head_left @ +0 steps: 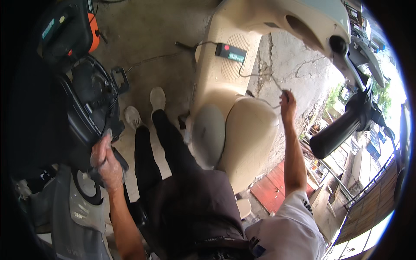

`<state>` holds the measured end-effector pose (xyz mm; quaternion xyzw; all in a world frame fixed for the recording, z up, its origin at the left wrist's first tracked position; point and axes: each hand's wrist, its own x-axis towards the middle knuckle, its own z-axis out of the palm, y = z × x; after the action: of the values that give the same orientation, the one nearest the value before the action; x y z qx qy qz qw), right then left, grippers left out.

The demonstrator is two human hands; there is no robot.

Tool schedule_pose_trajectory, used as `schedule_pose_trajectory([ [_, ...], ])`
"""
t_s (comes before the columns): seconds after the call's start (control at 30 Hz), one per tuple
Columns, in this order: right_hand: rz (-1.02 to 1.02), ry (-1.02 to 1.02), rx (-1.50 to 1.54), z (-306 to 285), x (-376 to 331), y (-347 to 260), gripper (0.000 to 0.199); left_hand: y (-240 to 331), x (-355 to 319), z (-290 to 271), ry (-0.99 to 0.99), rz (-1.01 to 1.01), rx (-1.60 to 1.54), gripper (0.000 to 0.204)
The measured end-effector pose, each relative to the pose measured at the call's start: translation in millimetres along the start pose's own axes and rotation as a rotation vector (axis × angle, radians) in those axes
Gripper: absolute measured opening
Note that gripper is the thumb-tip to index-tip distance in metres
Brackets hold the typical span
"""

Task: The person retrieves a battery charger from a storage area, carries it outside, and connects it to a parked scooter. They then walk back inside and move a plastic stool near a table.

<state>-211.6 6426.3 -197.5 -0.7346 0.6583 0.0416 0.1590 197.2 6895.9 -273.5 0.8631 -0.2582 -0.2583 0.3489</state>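
Observation:
My right hand (287, 106) reaches out over the far side of a cream scooter's seat (251, 130). Its fingers pinch a thin dark cable (275, 82); the cable's end is too small to make out. That cable runs back to a black charger box (231, 53) with a green label, lying on the scooter's ribbed footboard (236, 71). My left hand (106, 164), in a clear plastic glove, is at the black parts of a dark scooter (89, 108) on the left. Its fingers are curled together, and what they grip is hidden.
A black and orange case (71, 34) sits at the upper left. Another cable (156, 57) crosses the concrete floor (143, 26). The cream scooter's black handlebar grip (333, 136) juts out at the right. A red board (275, 186) lies beyond the seat, and a grey scooter panel (80, 212) stands lower left.

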Motion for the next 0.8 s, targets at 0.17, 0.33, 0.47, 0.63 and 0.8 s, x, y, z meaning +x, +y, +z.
schedule_pose_trajectory([
  [0.17, 0.067, -0.234, 0.07, 22, 71, -8, 0.026, 46, 2, 81, -0.174, -0.154, -0.699, 0.022],
  [0.33, 0.354, -0.432, 0.402, 75, 132, -15, 0.029, 44, 23, 182, -0.264, -0.212, -0.931, 0.029],
  [0.47, 0.157, -0.3, 0.044, 116, 146, -8, 0.031, 36, 40, 219, -0.363, -0.393, -1.053, 0.037],
  [0.63, -0.178, 0.05, -0.478, 101, 133, -7, 0.028, 51, 46, 249, -0.462, -0.467, -1.224, 0.037],
  [0.8, -0.546, 0.041, -0.189, 105, 31, -130, 0.025, 85, 53, 266, -0.509, -0.414, -1.339, 0.041],
])
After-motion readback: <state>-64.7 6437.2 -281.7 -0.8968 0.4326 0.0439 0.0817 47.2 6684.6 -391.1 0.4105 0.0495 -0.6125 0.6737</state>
